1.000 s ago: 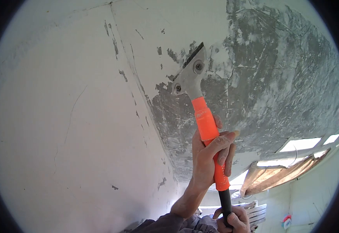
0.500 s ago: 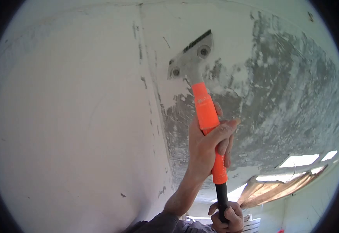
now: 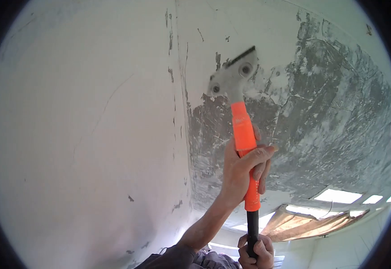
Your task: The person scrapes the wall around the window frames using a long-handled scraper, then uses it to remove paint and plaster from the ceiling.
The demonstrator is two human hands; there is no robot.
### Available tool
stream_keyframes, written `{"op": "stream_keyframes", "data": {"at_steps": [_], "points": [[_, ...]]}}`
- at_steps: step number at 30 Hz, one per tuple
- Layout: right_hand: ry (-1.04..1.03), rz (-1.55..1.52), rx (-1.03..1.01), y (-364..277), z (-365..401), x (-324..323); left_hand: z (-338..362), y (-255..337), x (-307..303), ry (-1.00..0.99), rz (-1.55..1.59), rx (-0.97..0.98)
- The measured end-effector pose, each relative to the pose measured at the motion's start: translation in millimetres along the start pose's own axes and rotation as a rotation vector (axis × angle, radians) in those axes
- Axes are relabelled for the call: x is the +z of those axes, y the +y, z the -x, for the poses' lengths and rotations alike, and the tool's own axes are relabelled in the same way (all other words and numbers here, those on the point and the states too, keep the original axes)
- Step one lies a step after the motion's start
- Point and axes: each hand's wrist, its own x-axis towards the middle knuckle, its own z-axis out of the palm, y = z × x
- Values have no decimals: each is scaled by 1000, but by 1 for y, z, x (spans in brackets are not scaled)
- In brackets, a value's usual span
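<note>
A long-handled scraper with a grey, dusty head, two screws, an orange grip and a black lower shaft slants up in the middle of the view. My left hand is wrapped round the orange grip, thumb across its front. Lower down, my right hand closes round the black shaft near its end. The scraper's blade is over the patchy ceiling, where white coating meets exposed grey; whether it touches cannot be made out. Pale dust coats my left fingers.
A white wall with a thin crack fills the left side and meets the ceiling along a chipped corner line. At lower right are bright window openings and a brown curtain.
The scraper has drawn back down from the white coating, revealing dark marks beyond its blade. Both hands keep their hold on it. The camera view has shifted slightly.
</note>
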Motion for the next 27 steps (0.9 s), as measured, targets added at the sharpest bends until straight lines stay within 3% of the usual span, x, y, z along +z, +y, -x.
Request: {"op": "stream_keyframes", "data": {"at_steps": [12, 20, 22, 27], "points": [[203, -7, 17, 9, 40, -10, 26, -39, 14, 68, 73, -76], [170, 44, 8, -5, 14, 1, 6, -14, 10, 10, 29, -29], [50, 53, -14, -11, -1, 2, -8, 4, 10, -31, 15, 15], [-6, 33, -8, -22, -18, 11, -19, 20, 9, -4, -17, 81]]}}
